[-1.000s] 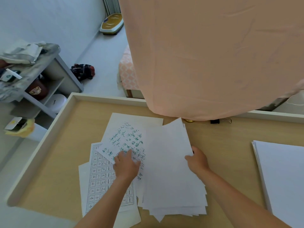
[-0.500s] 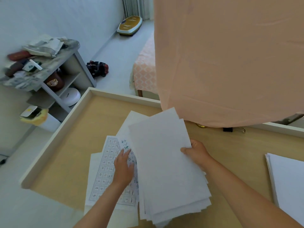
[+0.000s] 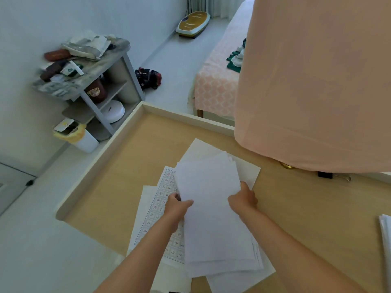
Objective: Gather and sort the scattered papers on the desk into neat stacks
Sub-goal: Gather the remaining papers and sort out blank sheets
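Note:
A loose stack of blank white papers is held over the wooden desk, tilted, with its edges uneven. My left hand grips its left edge and my right hand grips its right edge. Under the stack on the left lies a gridded practice sheet with small characters, on top of another white sheet. A larger white sheet lies beneath at the far side. The edge of a separate white pile shows at the right border.
A peach cloth hangs over the desk's far right. A black binder clip lies below it. The desk has a raised pale rim. Left of the desk stand a cluttered grey shelf and a bin.
My left hand has left the gridded sheet and taken the stack's left edge. The stack now covers the green-inked sheet. The camera has swung left, pushing the right-hand pile to the border.

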A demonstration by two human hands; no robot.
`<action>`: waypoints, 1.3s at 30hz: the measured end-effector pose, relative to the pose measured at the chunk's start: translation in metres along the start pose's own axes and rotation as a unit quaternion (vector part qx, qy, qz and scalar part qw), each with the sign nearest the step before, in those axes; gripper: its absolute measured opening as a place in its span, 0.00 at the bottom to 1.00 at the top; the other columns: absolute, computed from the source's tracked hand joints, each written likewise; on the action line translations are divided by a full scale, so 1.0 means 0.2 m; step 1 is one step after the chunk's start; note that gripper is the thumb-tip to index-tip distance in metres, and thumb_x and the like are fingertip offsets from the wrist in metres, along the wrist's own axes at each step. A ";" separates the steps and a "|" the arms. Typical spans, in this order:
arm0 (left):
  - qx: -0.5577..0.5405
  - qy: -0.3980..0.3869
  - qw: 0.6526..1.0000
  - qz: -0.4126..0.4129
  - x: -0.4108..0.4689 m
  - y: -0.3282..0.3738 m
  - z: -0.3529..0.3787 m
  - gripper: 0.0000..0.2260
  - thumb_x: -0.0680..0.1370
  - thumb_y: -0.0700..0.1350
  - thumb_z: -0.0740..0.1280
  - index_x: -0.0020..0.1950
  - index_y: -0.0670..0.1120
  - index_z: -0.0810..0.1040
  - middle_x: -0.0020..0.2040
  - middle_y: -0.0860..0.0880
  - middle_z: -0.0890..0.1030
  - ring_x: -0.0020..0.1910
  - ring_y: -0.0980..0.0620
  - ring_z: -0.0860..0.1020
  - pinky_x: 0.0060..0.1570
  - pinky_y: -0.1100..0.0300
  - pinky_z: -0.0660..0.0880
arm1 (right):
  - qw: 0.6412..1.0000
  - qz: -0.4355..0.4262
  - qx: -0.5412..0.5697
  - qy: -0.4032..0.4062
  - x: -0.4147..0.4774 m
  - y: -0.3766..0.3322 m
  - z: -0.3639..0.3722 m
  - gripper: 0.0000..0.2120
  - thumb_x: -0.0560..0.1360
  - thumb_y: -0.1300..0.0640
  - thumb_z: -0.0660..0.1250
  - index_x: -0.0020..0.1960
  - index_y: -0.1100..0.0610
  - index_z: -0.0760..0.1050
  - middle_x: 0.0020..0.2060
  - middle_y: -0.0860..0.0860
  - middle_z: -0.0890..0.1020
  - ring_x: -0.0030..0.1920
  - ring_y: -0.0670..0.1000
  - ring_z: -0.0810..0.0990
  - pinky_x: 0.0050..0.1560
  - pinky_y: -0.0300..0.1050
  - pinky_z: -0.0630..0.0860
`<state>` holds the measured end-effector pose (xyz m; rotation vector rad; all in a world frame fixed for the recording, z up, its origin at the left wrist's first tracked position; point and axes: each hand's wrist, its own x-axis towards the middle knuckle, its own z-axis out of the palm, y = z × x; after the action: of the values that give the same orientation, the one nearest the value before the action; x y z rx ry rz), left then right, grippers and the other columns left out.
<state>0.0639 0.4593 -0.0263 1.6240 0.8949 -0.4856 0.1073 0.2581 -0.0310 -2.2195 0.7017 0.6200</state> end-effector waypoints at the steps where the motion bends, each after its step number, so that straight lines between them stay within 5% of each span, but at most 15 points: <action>1: 0.001 0.001 1.000 -0.003 0.01 0.01 -0.01 0.24 0.75 0.41 0.72 0.69 0.42 0.67 0.57 0.51 0.76 0.54 0.48 0.77 0.57 0.50 0.76 | 1.000 0.011 0.026 -0.003 0.01 0.01 -0.01 0.29 0.71 0.62 0.62 0.72 0.50 0.65 0.60 0.55 0.76 0.56 0.58 0.78 0.49 0.48 0.79; 5: 0.021 -0.037 0.999 -0.008 0.05 0.04 -0.03 0.15 0.77 0.41 0.70 0.63 0.41 0.76 0.60 0.47 0.81 0.54 0.47 0.79 0.50 0.55 0.73 | 0.991 0.062 0.110 -0.043 0.04 0.09 -0.05 0.29 0.69 0.63 0.68 0.70 0.60 0.69 0.61 0.56 0.78 0.57 0.58 0.80 0.58 0.52 0.79; 7: 0.028 -0.060 0.998 -0.003 0.06 0.04 -0.03 0.10 0.78 0.41 0.69 0.58 0.42 0.79 0.57 0.46 0.82 0.52 0.47 0.80 0.49 0.55 0.73 | 0.991 0.045 0.113 -0.051 0.00 0.10 -0.06 0.20 0.71 0.64 0.69 0.63 0.63 0.74 0.56 0.58 0.81 0.54 0.59 0.81 0.56 0.53 0.80; 9: 0.021 -0.072 0.997 0.013 0.05 0.05 -0.03 0.10 0.78 0.39 0.69 0.58 0.44 0.76 0.56 0.46 0.81 0.51 0.48 0.79 0.49 0.55 0.73 | 0.991 0.014 0.129 -0.043 -0.06 0.12 -0.08 0.12 0.72 0.66 0.68 0.55 0.60 0.75 0.49 0.55 0.82 0.49 0.57 0.83 0.50 0.52 0.81; 12: 0.014 -0.096 0.994 0.042 0.01 0.09 -0.02 0.11 0.79 0.39 0.67 0.61 0.45 0.74 0.56 0.46 0.80 0.51 0.48 0.79 0.46 0.55 0.77 | 0.988 -0.038 0.149 -0.014 -0.14 0.13 -0.11 0.14 0.73 0.67 0.66 0.56 0.55 0.76 0.47 0.49 0.82 0.46 0.52 0.82 0.44 0.46 0.80; 18: -0.033 -0.169 0.983 0.067 -0.16 0.19 -0.02 0.16 0.78 0.41 0.68 0.65 0.48 0.73 0.58 0.46 0.81 0.54 0.45 0.81 0.57 0.44 0.78 | 0.982 -0.048 0.169 0.075 -0.33 0.14 -0.22 0.10 0.77 0.65 0.62 0.45 0.51 0.77 0.40 0.48 0.81 0.41 0.51 0.80 0.44 0.45 0.75; 23: -0.054 -0.184 0.974 0.120 -0.32 0.28 0.01 0.15 0.76 0.43 0.72 0.62 0.44 0.78 0.53 0.46 0.84 0.50 0.45 0.83 0.52 0.47 0.80 | 0.953 -0.066 0.270 0.123 -0.47 0.14 -0.36 0.12 0.76 0.66 0.65 0.58 0.57 0.77 0.51 0.52 0.82 0.50 0.53 0.81 0.51 0.46 0.76; 28: -0.078 -0.217 0.943 0.240 -0.55 0.49 0.03 0.09 0.73 0.40 0.75 0.51 0.49 0.81 0.46 0.50 0.86 0.43 0.51 0.85 0.38 0.58 0.80 | 0.899 -0.133 0.376 0.180 -0.68 0.17 -0.61 0.14 0.75 0.67 0.69 0.52 0.49 0.78 0.49 0.49 0.85 0.50 0.53 0.84 0.50 0.53 0.80; 31: -0.071 -0.233 0.922 0.301 -0.69 0.55 0.09 0.11 0.72 0.41 0.76 0.51 0.50 0.81 0.46 0.51 0.86 0.44 0.51 0.85 0.40 0.56 0.81 | 0.870 -0.173 0.409 0.214 -0.79 0.22 -0.72 0.17 0.72 0.66 0.74 0.55 0.50 0.78 0.51 0.50 0.85 0.51 0.53 0.85 0.50 0.54 0.81; 35: -0.042 -0.206 0.909 0.360 -0.76 0.51 0.18 0.23 0.63 0.49 0.80 0.56 0.53 0.78 0.50 0.54 0.84 0.47 0.55 0.84 0.44 0.55 0.82 | 0.878 -0.183 0.388 0.210 -0.86 0.30 -0.77 0.34 0.63 0.57 0.82 0.65 0.48 0.72 0.59 0.49 0.82 0.58 0.51 0.81 0.55 0.55 0.80; 39: -0.015 -0.176 0.897 0.406 -0.77 0.46 0.22 0.24 0.66 0.46 0.81 0.57 0.57 0.75 0.48 0.58 0.82 0.46 0.64 0.80 0.40 0.70 0.77 | 0.895 -0.156 0.363 0.205 -0.86 0.34 -0.73 0.28 0.65 0.62 0.80 0.58 0.44 0.73 0.54 0.49 0.81 0.55 0.52 0.81 0.54 0.55 0.81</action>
<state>0.0453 0.3689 0.1334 1.6442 -0.0831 -0.1555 -0.0302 0.1598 0.1319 -1.6864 0.6216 -0.2667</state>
